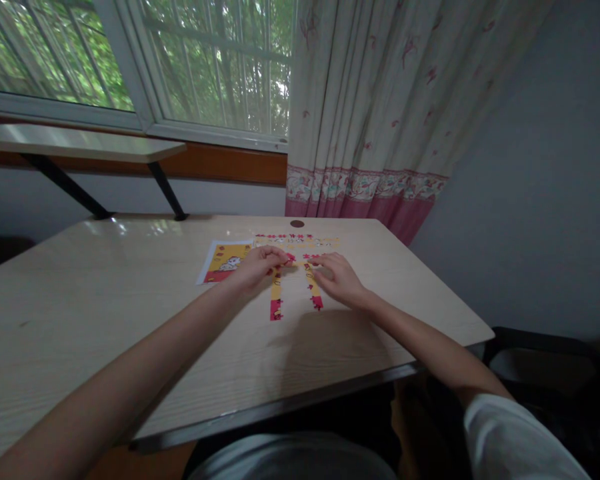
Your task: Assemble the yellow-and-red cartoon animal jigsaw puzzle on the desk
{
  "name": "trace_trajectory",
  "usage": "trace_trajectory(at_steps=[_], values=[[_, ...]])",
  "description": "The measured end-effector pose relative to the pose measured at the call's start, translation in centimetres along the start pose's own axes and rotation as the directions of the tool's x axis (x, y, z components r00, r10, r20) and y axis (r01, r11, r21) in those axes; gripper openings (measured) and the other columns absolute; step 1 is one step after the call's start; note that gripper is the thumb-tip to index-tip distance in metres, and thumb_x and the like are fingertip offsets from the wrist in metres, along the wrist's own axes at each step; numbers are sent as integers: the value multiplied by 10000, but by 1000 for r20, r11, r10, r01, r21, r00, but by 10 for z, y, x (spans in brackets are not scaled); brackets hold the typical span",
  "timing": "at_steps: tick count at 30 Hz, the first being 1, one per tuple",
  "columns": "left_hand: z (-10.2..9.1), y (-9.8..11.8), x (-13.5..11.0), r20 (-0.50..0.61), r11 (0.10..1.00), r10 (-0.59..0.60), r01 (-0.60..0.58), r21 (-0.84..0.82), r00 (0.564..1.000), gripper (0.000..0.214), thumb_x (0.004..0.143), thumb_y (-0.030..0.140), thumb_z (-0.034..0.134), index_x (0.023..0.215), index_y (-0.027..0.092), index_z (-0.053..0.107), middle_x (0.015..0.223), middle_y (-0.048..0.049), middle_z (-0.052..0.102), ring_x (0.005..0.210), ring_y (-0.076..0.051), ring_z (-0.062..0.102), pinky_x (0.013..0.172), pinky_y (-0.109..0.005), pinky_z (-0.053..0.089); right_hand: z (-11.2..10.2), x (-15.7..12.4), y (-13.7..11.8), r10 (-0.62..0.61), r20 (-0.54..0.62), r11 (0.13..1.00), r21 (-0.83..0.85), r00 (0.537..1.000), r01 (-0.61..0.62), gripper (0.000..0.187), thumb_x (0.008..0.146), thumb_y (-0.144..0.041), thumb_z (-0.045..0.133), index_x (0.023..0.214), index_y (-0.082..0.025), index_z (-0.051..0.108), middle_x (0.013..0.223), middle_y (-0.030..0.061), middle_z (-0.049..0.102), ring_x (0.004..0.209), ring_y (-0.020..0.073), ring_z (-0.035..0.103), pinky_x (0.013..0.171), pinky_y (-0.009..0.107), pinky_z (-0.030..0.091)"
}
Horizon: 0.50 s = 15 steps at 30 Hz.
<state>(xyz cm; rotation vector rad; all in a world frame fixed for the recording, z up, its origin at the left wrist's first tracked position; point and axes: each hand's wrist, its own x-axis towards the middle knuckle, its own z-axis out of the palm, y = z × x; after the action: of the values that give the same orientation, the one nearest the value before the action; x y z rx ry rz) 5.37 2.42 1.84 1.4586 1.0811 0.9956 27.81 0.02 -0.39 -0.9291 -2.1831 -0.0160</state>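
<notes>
My left hand (264, 265) is closed in a pinch on a small red puzzle piece (291, 257), held just above the table. Opposite it, my right hand (341, 279) has its fingers and thumb apart, the fingertips at the upper end of a joined yellow-and-red puzzle strip (317, 303). A second such strip (277, 310) runs parallel below my left hand. Behind both hands lie rows of loose puzzle pieces (295, 241), red ones and yellow ones. Left of my left hand is a printed picture (230, 260) of a white animal on yellow and red, partly covered by that hand.
The pale wooden table (130, 320) has its front edge close to my body. A raised shelf (80, 143) on black supports stands at the back left. A round cable hole cover (297, 224) sits near the back edge, before the curtain (370, 133). A dark chair (540, 360) is at the right.
</notes>
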Motion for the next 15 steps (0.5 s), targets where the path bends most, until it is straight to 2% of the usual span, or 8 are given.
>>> trace_trajectory(at_steps=[5, 10, 15], values=[[14, 1, -24, 79, 981, -84, 97, -169, 993, 103, 628, 198, 684, 664, 141, 607, 583, 7, 595, 487, -70, 452, 480, -208, 298, 0, 0, -12, -100, -5, 994, 36, 995, 101, 272, 912, -272, 496, 1154, -217, 606, 998, 64, 675, 902, 175, 579, 830, 336, 423], [22, -7, -29, 75, 953, -70, 89, -289, 995, 128, 616, 191, 710, 676, 128, 616, 596, 2, 609, 499, -63, 475, 481, -192, 298, 3, -2, -14, -172, -27, 985, 29, 985, 172, 215, 900, -317, 517, 1010, -217, 673, 868, 54, 680, 828, 172, 586, 766, 326, 426], [28, -10, -31, 112, 941, -63, 97, -323, 992, 149, 614, 192, 728, 717, 130, 641, 629, -11, 637, 524, -72, 519, 501, -192, 338, 6, -3, -15, -156, -73, 987, 38, 985, 159, 190, 876, -351, 554, 912, -218, 684, 809, 44, 675, 797, 169, 591, 757, 326, 419]])
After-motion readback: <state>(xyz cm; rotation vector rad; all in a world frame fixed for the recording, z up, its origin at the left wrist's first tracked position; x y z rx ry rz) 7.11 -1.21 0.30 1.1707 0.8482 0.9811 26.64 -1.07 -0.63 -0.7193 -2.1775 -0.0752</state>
